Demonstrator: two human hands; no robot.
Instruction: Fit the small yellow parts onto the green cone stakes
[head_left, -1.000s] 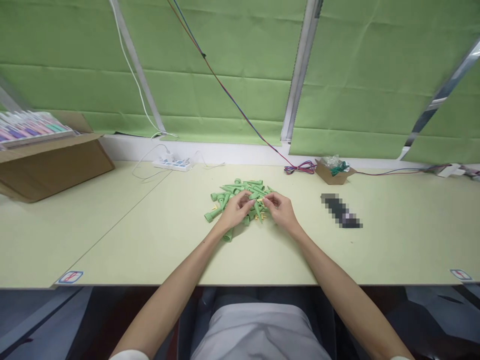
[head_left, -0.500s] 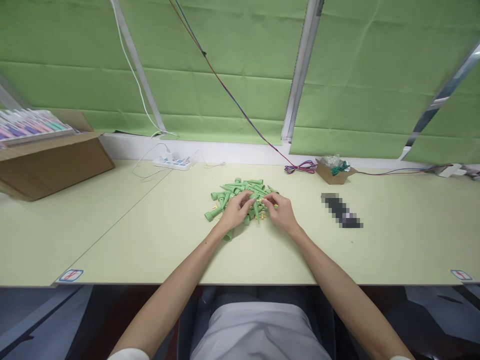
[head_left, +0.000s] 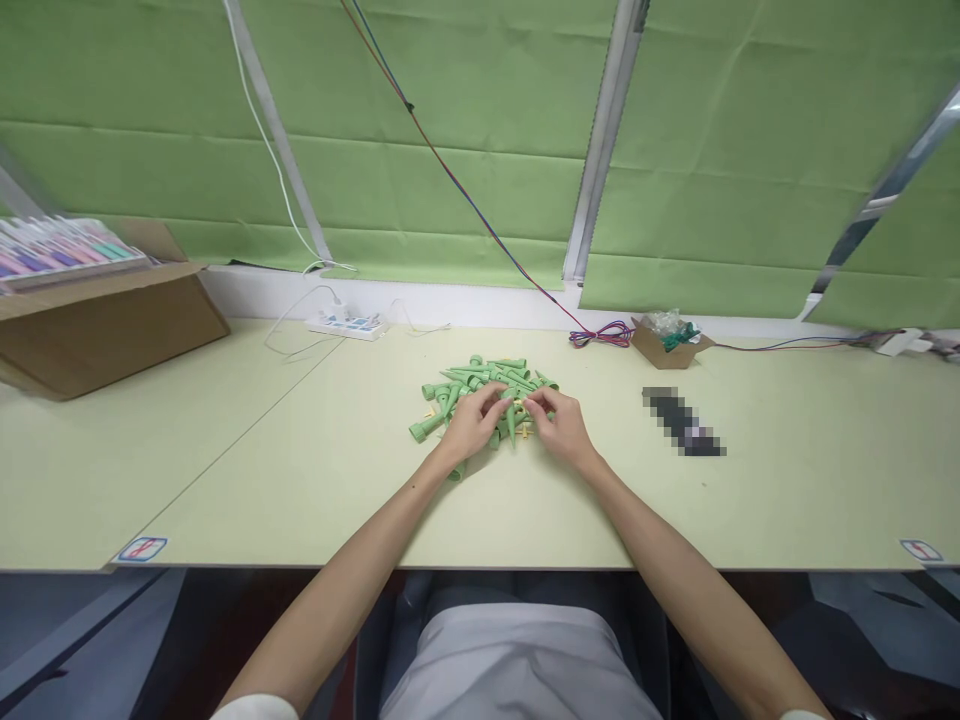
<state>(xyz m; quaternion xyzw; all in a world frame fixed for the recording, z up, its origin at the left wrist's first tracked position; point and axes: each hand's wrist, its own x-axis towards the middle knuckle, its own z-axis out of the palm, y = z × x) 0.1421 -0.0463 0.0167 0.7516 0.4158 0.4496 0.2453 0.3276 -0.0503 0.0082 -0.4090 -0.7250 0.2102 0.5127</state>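
Left hand (head_left: 471, 420) — one green spike (head_left: 511, 424); right hand (head_left: 561, 424) — one yellow piece (head_left: 519, 403).

The place is looking like a workshop: green plastic parts (head_left: 466, 377) are lying heaped on a long worktable (head_left: 300, 480), an open carton (head_left: 112, 340) is standing at its left end and a power strip (head_left: 352, 327) is lying along its back.

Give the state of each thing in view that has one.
Left hand: closed on a green spike
Right hand: pinching a yellow piece
Other spikes: loosely heaped
Large box: open, filled
Small box: open, filled
Wires: partly coiled
Blinds: lowered
Power strip: plug inserted
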